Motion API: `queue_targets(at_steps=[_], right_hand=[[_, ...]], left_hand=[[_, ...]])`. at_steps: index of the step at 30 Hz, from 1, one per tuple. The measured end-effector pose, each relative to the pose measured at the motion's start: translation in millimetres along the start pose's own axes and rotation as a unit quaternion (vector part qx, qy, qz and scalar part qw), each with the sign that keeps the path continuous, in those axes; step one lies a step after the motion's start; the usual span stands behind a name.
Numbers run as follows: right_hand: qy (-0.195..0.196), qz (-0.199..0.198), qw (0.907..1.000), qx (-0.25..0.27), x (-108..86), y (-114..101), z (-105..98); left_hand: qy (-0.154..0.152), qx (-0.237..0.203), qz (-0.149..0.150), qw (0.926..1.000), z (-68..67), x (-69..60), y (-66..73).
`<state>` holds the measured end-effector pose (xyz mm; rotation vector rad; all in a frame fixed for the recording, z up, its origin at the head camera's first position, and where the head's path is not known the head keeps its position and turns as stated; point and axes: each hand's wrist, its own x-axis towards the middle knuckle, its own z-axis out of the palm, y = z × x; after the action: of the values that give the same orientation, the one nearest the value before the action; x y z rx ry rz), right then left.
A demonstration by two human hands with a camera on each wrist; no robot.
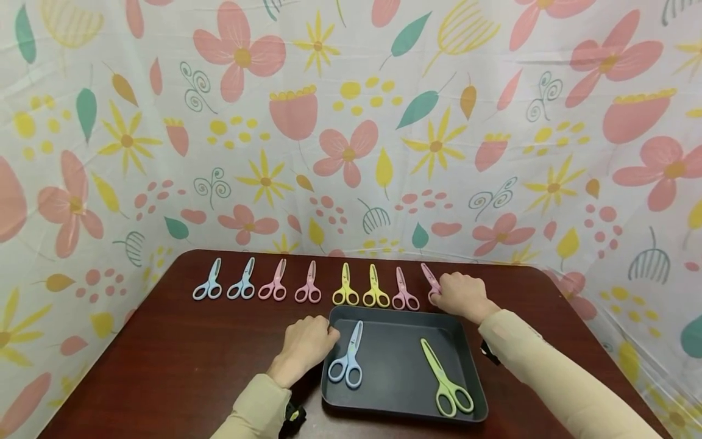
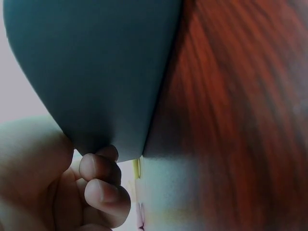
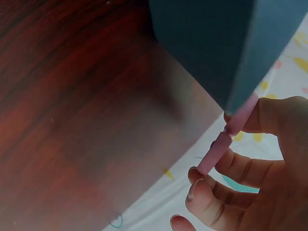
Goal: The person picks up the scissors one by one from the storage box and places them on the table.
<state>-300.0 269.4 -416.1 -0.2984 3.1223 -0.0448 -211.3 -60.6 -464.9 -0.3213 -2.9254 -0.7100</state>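
My right hand [image 1: 460, 296] grips a pair of pink scissors [image 1: 430, 277] by the handles at the right end of a row; in the right wrist view the fingers and thumb pinch the pink handle loops [image 3: 216, 151]. With curled fingers my left hand [image 1: 307, 341] holds the left rim of a dark grey tray [image 1: 395, 317], and the left wrist view shows the thumb and fingers at the tray's edge. Inside the tray lie blue scissors [image 1: 347, 363] on the left and green scissors [image 1: 446, 384] on the right.
Along the table's [image 1: 164, 360] far side runs a row of scissors, blades pointing away: blue scissors [image 1: 209, 283] at the left, then pink scissors [image 1: 274, 283], yellow scissors [image 1: 345, 289] and more pink scissors [image 1: 404, 294]. A floral curtain [image 1: 351, 122] hangs behind.
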Motion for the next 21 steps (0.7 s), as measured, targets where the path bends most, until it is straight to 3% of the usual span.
queue_targets(at_steps=[13, 21], right_hand=[[-0.022, 0.036, 0.9988, 0.026, 8.4, 0.3, 13.9], [-0.029, 0.033, 0.9987, 0.025, 13.1, 0.4, 21.8]], left_hand=[[0.001, -0.001, 0.003, 1.0, 0.9, 0.4, 0.3], [0.006, -0.008, 0.006, 0.9999, 0.2, -0.8, 0.9]])
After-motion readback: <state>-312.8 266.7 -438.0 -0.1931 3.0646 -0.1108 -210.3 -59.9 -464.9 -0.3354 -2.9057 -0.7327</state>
